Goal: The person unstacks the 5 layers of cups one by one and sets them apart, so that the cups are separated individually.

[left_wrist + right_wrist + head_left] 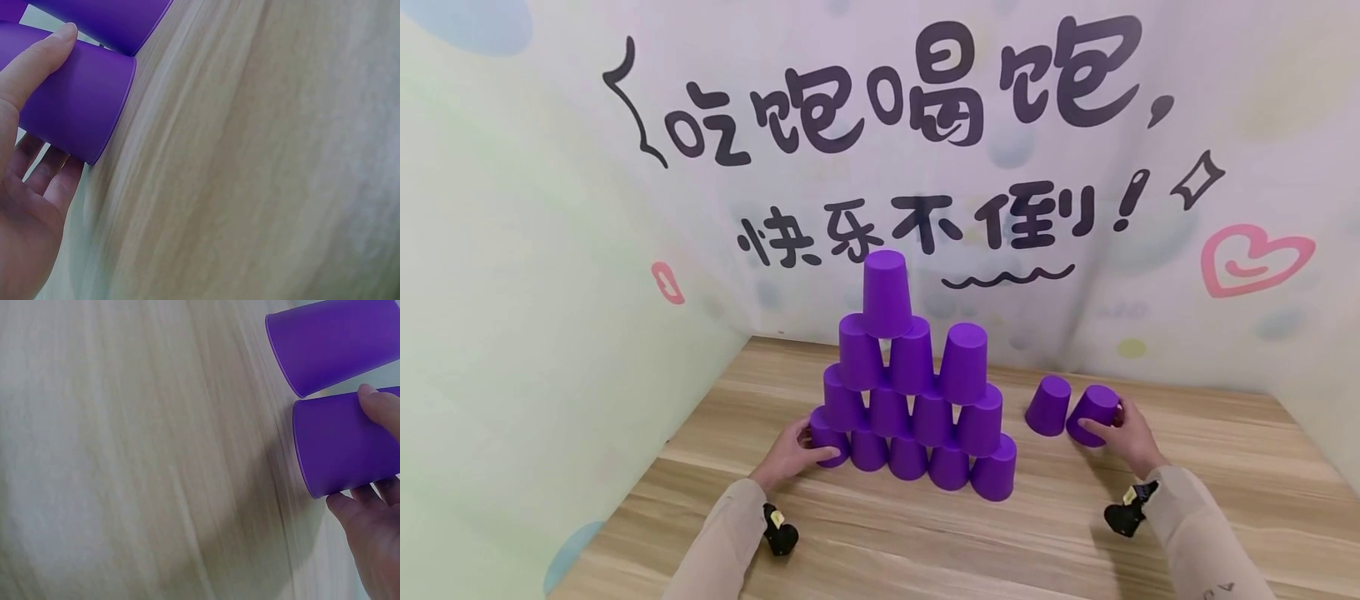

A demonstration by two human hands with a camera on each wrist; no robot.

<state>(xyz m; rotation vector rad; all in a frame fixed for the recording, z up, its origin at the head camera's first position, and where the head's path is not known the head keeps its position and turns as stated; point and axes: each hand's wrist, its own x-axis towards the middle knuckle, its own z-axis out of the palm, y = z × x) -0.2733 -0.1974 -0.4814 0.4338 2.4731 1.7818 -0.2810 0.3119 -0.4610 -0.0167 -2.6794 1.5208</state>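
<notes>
A wood-grain table (880, 546) spreads wide here, its pale streaks running under a pyramid of upturned purple cups (908, 417). Behind it hangs a white backdrop (820, 37) with big dark Chinese lettering (925, 223) and a pink heart (1212, 271); a pale green wall (512, 292) closes the left. And the left hand (790, 452) curls round the bottom row's leftmost cup (829, 435)! Over on the right, the right hand (1126, 435) grips a separate cup (1093, 406), just beside another upturned one (1048, 406).

Pale printed backdrop (1150, 325) behind wood-grain tabletop (925, 546).
Backdrop bears black lettering (947, 92), pink heart (1250, 270); left wall (542, 292) shows pale green.
</notes>
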